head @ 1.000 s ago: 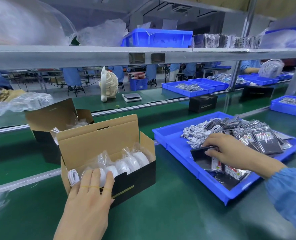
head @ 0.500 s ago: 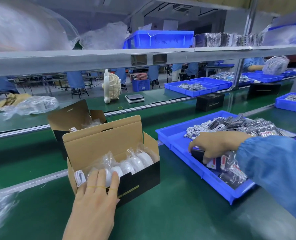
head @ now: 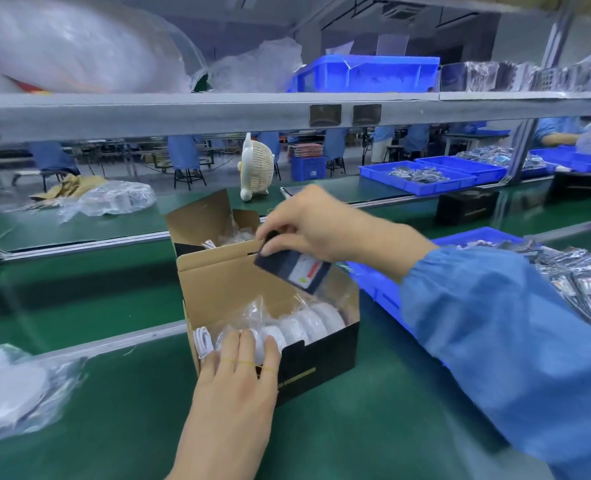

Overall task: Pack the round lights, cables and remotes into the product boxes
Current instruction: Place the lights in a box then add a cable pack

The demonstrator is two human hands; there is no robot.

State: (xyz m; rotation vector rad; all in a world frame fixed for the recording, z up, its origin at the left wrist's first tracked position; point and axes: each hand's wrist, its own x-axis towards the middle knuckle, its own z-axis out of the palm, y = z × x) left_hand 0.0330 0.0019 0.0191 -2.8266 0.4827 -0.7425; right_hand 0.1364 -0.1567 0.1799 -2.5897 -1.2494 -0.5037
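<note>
An open black product box [head: 318, 362] with a brown raised lid stands on the green belt in front of me. Inside it lie several bagged white round lights [head: 308, 320] and a coiled white cable [head: 203, 341] at the left end. My left hand [head: 238, 379] rests with straight fingers on the box's near front edge and the lights. My right hand [head: 318, 223] pinches a bagged black remote [head: 294, 268] and holds it tilted above the box, in front of the lid.
A second open box [head: 200, 220] stands just behind the first. A blue tray [head: 384, 292] at the right holds bagged remotes [head: 585, 282] and cables. A bag of white lights [head: 13, 386] lies at the left. A metal shelf [head: 218, 112] runs overhead.
My right hand has lifted a bagged remote out of the blue tray and carried it left, over the open box. My left hand has stayed on the box's front.
</note>
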